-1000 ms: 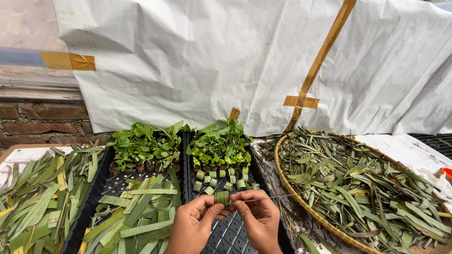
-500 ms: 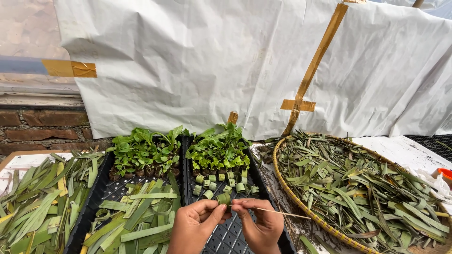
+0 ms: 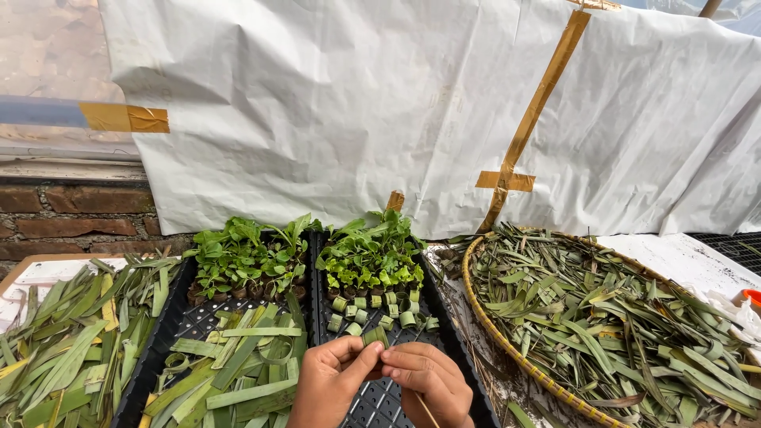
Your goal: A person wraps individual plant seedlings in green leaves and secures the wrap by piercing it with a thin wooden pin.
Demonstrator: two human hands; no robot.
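Both hands sit slightly lower and closer together than half a second ago, and the camera has tipped a little, so the trays ride lower in the head view.

Seen from the head camera, the left hand (image 3: 333, 380) and the right hand (image 3: 428, 384) meet at their fingertips over the black perforated plastic tray on the right (image 3: 372, 404). Together they pinch a short rolled strip of green leaf (image 3: 374, 337), each hand clamped on one side of it, just above the bare front of that tray.

That tray carries a back row of small leafy green seedlings (image 3: 372, 254) and, in front of them, a cluster of little rolled green leaf cups (image 3: 380, 309) standing loose on the mesh.

Just beside it, the black plastic tray on the left (image 3: 158, 349) holds more leafy seedlings (image 3: 246, 257) at the back and a pile of cut flat green leaf strips (image 3: 238, 364) at the front.

To the right, a wide round woven basket with a yellow rim (image 3: 483, 325) is heaped with long narrow green leaves (image 3: 602, 317). At the far left, another heap of long green and yellowing leaves (image 3: 63, 341) lies on a flat board.
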